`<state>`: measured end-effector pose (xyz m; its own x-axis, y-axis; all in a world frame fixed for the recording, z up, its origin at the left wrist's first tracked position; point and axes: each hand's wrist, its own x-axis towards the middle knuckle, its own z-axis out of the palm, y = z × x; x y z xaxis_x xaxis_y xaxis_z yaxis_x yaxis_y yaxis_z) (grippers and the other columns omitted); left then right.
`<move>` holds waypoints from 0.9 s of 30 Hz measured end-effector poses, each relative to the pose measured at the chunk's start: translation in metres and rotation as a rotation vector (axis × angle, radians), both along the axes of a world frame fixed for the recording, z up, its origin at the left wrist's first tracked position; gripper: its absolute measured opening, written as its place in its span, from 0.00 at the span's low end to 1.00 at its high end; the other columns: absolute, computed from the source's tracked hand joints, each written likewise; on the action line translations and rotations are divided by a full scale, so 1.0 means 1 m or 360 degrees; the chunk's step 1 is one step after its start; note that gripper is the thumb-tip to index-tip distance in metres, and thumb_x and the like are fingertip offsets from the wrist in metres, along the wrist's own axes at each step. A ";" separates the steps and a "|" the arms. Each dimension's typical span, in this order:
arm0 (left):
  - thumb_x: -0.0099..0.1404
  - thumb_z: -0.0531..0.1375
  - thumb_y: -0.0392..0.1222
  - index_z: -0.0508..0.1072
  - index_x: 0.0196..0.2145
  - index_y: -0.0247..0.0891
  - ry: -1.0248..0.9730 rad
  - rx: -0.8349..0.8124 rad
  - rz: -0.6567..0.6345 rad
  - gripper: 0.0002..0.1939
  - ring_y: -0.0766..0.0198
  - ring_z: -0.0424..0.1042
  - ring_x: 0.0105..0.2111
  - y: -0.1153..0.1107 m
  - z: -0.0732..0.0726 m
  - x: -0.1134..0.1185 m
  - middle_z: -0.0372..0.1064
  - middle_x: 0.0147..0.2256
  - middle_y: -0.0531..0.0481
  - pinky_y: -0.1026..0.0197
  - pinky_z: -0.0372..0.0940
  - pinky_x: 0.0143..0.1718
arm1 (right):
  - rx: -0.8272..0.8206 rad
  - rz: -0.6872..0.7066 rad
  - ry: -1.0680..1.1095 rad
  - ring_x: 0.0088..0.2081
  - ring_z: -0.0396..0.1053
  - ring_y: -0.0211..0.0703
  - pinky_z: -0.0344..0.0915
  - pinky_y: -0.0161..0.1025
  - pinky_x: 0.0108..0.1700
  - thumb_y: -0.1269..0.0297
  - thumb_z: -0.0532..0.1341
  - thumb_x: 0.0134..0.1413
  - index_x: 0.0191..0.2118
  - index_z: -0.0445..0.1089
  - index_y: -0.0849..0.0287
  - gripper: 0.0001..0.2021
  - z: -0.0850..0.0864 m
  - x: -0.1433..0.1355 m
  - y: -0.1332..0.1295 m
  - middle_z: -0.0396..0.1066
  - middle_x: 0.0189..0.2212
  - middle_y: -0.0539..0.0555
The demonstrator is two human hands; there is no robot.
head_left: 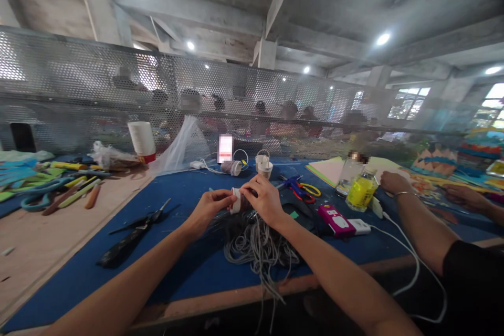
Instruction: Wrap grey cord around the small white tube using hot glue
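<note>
Between my two hands is a small paper cup (236,201), turned on its side, its white rim facing left and its body a darker brownish grey. My left hand (214,209) pinches the rim side with thumb and fingertips. My right hand (263,200) closes round the body and covers much of it. Just below lies a loose heap of grey cord (255,247), with strands hanging over the table's front edge. Behind my hands stand a small cup with a handle (264,165) and a wrapped cup on its side (231,168).
On the left lie black-handled scissors (136,236), several tools and a stack of paper cups (142,139). A glue gun (295,186), pink box (335,220) and yellow-liquid bottle (361,194) are at right. Another person's arm (421,220) reaches in there. Perforated metal screen (236,89) behind.
</note>
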<state>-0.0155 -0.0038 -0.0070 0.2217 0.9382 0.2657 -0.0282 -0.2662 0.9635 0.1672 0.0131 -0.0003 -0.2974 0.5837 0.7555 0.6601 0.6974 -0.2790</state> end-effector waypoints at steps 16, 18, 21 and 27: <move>0.55 0.65 0.48 0.78 0.30 0.35 0.0047 -0.0008 -0.0008 0.12 0.65 0.61 0.26 0.001 -0.001 -0.001 0.67 0.24 0.52 0.64 0.56 0.30 | 0.0018 0.0020 0.0013 0.41 0.66 0.39 0.62 0.33 0.42 0.61 0.58 0.61 0.36 0.73 0.55 0.08 0.000 0.000 0.000 0.68 0.35 0.52; 0.55 0.65 0.47 0.78 0.30 0.35 0.0042 -0.0007 -0.0013 0.12 0.65 0.61 0.26 0.001 -0.002 -0.001 0.67 0.24 0.52 0.63 0.56 0.30 | 0.0017 0.0019 0.0014 0.41 0.66 0.39 0.62 0.33 0.42 0.61 0.58 0.61 0.36 0.73 0.55 0.08 0.000 0.000 0.000 0.68 0.35 0.52; 0.56 0.64 0.47 0.78 0.31 0.35 0.0037 0.0002 -0.0025 0.11 0.66 0.61 0.27 0.002 -0.003 -0.002 0.67 0.25 0.52 0.64 0.56 0.31 | 0.0024 0.0019 0.0014 0.41 0.66 0.39 0.62 0.34 0.42 0.61 0.58 0.61 0.36 0.73 0.55 0.08 0.000 0.000 0.001 0.68 0.34 0.52; 0.57 0.64 0.46 0.78 0.31 0.34 0.0032 -0.0007 -0.0031 0.11 0.66 0.61 0.27 0.003 -0.004 -0.003 0.67 0.25 0.51 0.63 0.56 0.31 | 0.0024 0.0016 0.0010 0.41 0.66 0.40 0.62 0.34 0.42 0.62 0.58 0.60 0.36 0.73 0.55 0.07 -0.001 0.000 0.001 0.68 0.34 0.52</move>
<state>-0.0180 -0.0007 -0.0108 0.2452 0.9348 0.2568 -0.0141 -0.2614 0.9651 0.1670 0.0141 -0.0013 -0.2982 0.5691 0.7663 0.6515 0.7081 -0.2724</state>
